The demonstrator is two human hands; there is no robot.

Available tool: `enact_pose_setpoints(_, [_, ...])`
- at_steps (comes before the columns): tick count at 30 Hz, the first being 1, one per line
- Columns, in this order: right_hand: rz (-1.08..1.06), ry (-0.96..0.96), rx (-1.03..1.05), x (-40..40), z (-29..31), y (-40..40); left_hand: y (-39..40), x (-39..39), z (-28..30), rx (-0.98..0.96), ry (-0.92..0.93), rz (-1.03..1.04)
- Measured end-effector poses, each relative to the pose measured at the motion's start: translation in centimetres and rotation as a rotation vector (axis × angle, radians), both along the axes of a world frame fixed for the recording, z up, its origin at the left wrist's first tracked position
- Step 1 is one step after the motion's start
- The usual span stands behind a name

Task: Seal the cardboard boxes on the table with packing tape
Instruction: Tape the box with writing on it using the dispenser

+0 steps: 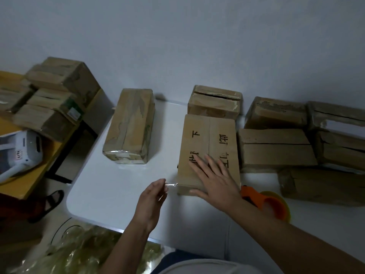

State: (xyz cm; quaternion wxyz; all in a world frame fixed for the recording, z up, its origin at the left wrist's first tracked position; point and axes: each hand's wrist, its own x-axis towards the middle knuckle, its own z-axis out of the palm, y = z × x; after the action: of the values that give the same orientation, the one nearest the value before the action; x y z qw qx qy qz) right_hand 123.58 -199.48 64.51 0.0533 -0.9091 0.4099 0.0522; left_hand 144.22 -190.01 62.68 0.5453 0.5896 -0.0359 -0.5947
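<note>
A cardboard box [207, 135] with black printed characters lies in the middle of the white table [118, 184]. My right hand [213, 178] rests flat on its near end, fingers spread. My left hand [154, 196] pinches a strip of clear tape [171, 184] that runs to the box's near left corner. An orange tape dispenser [270, 204] lies on the table just right of my right wrist.
A taped box [130, 125] stands to the left. Several more boxes [276, 147] crowd the back and right side. A stack of boxes [57, 91] and a white device [21, 151] sit on a yellow side table. Crumpled plastic [79, 254] lies below the table edge.
</note>
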Motion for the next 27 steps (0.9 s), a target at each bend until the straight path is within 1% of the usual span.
enact_pose_setpoints(2, [0.0, 0.021, -0.018, 0.2, -0.2, 0.1, 0.0, -0.2, 0.0, -0.026, -0.02, 0.019])
enact_pose_setpoints(5, [0.0, 0.035, -0.03, 0.2, -0.3, 0.1, 0.0, -0.7, -0.3, -0.046, -0.131, 0.039])
enact_pose_setpoints(8, [-0.002, 0.019, -0.024, 0.1, -0.5, 0.1, -0.3, -1.4, -0.6, -0.085, -0.237, 0.06])
enact_pose_setpoints(13, [-0.013, -0.011, -0.015, 0.1, -0.6, 0.1, -0.9, -2.0, -1.0, -0.104, -0.357, 0.092])
enact_pose_setpoints(24, [-0.039, -0.031, -0.036, 0.3, -0.8, 0.1, -3.4, -3.1, -2.6, -0.149, -0.367, -0.037])
enact_pose_setpoints(27, [-0.051, -0.045, -0.038, 0.4, -1.0, 0.1, -3.5, -3.3, -3.0, -0.163, -0.41, -0.08])
